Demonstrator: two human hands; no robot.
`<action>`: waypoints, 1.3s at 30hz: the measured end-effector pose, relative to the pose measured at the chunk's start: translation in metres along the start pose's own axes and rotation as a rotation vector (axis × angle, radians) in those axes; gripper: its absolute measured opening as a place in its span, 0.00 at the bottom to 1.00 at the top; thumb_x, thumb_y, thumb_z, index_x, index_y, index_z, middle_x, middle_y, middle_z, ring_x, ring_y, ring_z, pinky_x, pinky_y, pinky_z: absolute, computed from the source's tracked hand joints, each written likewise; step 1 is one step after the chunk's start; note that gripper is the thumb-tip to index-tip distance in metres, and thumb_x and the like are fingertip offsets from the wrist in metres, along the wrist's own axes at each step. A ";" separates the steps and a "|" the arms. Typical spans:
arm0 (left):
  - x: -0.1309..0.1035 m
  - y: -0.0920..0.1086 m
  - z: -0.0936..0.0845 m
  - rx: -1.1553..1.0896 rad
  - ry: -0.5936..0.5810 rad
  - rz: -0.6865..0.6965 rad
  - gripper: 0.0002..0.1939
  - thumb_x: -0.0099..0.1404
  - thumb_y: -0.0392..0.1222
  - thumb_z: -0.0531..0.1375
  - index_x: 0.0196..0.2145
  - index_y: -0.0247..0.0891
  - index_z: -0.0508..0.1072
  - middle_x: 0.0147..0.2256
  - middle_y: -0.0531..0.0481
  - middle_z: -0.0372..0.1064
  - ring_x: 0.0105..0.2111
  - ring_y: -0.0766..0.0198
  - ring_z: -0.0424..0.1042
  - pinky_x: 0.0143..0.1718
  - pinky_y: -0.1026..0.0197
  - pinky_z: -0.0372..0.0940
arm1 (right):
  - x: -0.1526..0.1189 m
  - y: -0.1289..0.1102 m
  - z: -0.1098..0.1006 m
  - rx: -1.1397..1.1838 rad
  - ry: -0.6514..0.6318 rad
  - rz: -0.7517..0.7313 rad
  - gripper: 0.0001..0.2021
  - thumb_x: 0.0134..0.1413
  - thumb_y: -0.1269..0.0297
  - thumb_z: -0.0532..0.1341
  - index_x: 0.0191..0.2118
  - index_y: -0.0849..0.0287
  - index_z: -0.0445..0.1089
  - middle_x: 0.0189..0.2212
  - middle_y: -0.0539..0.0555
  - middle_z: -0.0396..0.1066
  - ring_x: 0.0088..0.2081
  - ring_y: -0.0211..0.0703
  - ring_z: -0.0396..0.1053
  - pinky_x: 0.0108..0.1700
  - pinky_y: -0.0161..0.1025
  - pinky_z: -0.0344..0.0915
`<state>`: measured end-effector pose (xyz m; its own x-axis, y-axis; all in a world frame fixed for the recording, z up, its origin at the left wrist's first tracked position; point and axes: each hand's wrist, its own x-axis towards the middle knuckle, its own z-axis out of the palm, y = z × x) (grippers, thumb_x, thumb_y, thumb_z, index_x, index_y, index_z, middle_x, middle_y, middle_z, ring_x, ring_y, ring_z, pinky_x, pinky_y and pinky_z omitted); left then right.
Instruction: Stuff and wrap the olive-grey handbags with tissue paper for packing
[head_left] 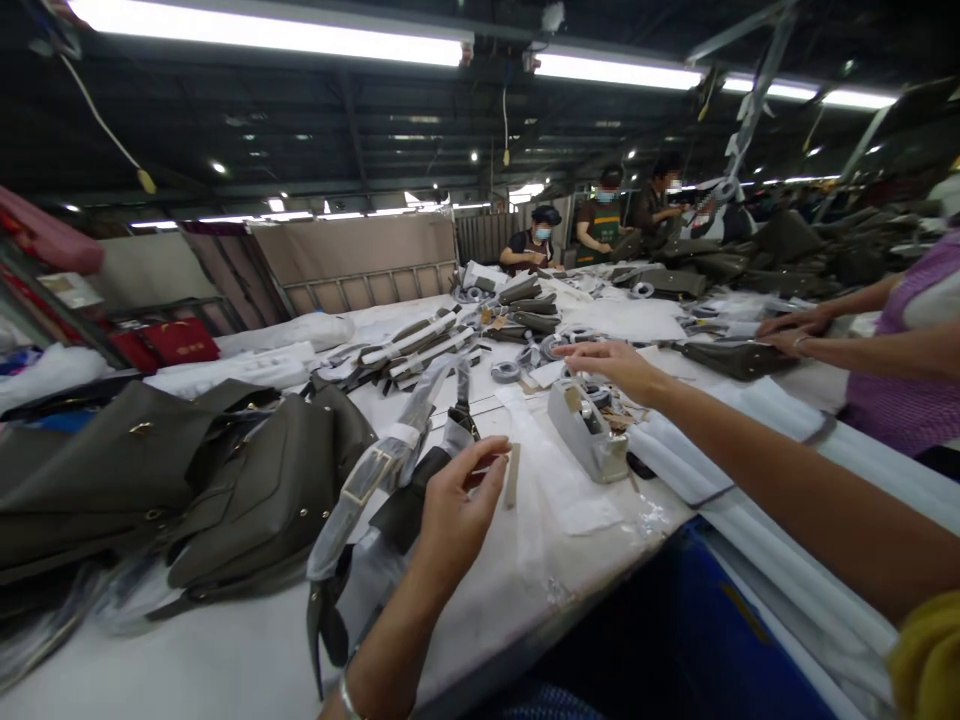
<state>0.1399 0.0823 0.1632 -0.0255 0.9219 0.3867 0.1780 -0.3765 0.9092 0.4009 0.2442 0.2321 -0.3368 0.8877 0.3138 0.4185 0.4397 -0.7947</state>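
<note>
My left hand is curled, thumb and fingertips close together. Whatever it may pinch is too small to make out. Just beside its fingertips is a narrow beige strip. Left of that hand lies a dark strap wrapped in clear plastic, with a gold buckle. My right hand reaches forward with its fingers stretched out to the left and nothing visible in them. Below it stands a light grey tape dispenser. Grey rolls lie beyond, near the fingertips.
Dark olive bags fill the table's left side. Several wrapped straps are piled farther back. White padded sheets and a blue bin are at the right. A co-worker's hands rest on a dark piece; other people work behind.
</note>
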 end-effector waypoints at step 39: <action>-0.037 0.025 -0.020 -0.588 -0.145 -0.275 0.26 0.62 0.44 0.66 0.57 0.38 0.69 0.36 0.48 0.73 0.36 0.65 0.73 0.40 0.62 0.69 | -0.149 -0.034 0.195 0.895 -0.283 -0.036 0.32 0.53 0.46 0.66 0.60 0.47 0.59 0.61 0.58 0.63 0.60 0.53 0.63 0.61 0.52 0.61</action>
<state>0.1251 0.0372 0.1746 0.1469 0.9791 0.1409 -0.3832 -0.0750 0.9206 0.2725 0.0701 0.1112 -0.5789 0.7576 0.3016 -0.3606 0.0939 -0.9280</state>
